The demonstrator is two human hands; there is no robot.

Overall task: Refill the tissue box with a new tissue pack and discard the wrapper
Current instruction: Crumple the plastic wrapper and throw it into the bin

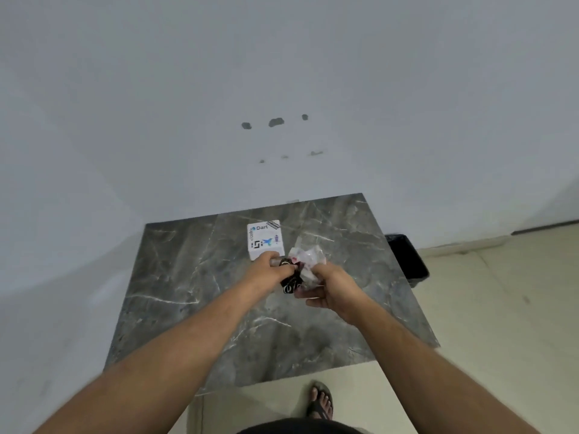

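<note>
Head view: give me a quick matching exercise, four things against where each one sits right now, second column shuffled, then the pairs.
Things:
1. white box
2. black bin
3. wrapper
4. sandal

Places:
A. on the pale floor, at the near edge of the table
B. held between the left hand and the right hand
C. standing on the marble top toward the wall
D. on the floor, off the table's right side

Pairs: 1-C, 2-D, 3-B, 4-A
</note>
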